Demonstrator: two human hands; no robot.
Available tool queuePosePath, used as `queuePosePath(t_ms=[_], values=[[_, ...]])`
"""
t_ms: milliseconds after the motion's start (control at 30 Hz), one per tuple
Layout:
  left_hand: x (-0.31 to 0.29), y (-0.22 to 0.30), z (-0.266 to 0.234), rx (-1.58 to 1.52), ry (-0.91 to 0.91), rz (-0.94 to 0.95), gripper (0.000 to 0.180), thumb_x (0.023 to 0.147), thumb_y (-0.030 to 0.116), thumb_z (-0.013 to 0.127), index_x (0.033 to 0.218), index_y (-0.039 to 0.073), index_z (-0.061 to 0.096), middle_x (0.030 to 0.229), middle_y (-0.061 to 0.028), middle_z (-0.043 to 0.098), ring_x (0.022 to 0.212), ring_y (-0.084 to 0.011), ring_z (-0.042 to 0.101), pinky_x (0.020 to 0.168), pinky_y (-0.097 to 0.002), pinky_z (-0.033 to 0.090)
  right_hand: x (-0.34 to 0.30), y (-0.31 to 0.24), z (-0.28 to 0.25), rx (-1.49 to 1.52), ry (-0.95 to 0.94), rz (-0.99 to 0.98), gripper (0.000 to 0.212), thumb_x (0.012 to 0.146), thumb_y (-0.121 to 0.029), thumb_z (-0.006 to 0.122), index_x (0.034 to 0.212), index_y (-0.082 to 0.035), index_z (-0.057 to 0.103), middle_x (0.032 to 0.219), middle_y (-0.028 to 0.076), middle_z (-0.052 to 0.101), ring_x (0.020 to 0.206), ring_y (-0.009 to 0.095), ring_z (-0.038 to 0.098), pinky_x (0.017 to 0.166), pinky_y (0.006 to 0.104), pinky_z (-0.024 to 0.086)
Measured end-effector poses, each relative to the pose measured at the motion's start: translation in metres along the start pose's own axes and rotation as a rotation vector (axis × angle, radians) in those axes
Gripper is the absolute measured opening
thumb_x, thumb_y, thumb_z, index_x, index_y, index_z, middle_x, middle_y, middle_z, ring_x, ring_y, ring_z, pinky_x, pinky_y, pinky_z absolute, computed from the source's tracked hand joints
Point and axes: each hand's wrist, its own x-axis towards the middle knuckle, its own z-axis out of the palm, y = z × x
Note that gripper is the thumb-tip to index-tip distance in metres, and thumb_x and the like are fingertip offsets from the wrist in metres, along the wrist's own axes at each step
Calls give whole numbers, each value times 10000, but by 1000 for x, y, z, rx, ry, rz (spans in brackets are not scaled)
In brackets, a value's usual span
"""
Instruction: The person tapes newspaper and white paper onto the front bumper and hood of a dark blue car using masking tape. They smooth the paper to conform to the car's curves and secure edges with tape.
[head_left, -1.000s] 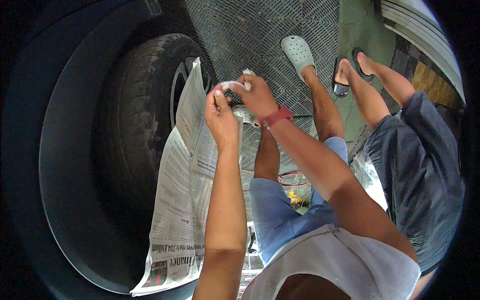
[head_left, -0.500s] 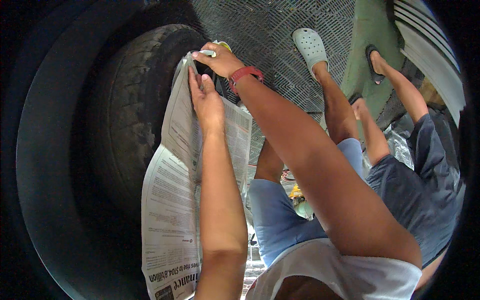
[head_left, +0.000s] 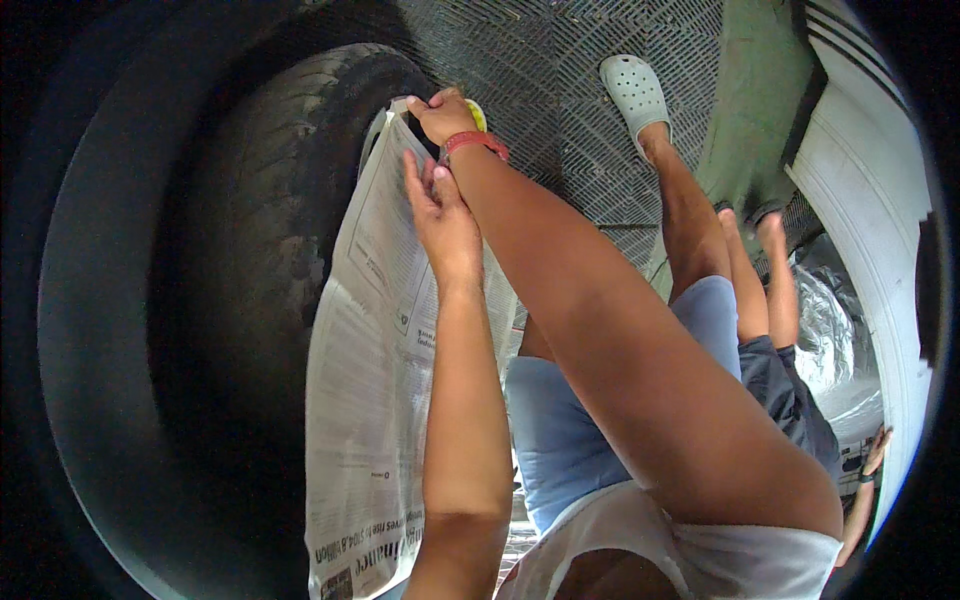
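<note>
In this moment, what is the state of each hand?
Left hand: open, over the newspaper.
Right hand: partly curled at the newspaper's top corner, a yellow object beside it; grip cannot be told.

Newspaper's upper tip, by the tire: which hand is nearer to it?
Right. The right hand has its fingertips at the newspaper's upper tip; the left hand is lower, alongside the sheet.

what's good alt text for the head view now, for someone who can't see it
A person's right hand, red band at the wrist, is at the top of a newspaper hanging beside a tyre; the left hand is open just below. A pale clog stands on the patterned floor.
</note>
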Motion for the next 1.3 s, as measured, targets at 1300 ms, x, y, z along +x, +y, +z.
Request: queuePosePath(t_ms=[1300], values=[[-739, 326, -386, -24, 1402, 1150, 330, 998, 199, 718, 1299, 65, 736, 1293, -107, 749, 1098, -243, 725, 1004, -390, 561, -524, -374, -341, -1570, -401, -1554, 324, 1076, -267, 587, 1256, -51, 749, 1157, 233, 761, 1110, 444, 720, 933, 509, 577]])
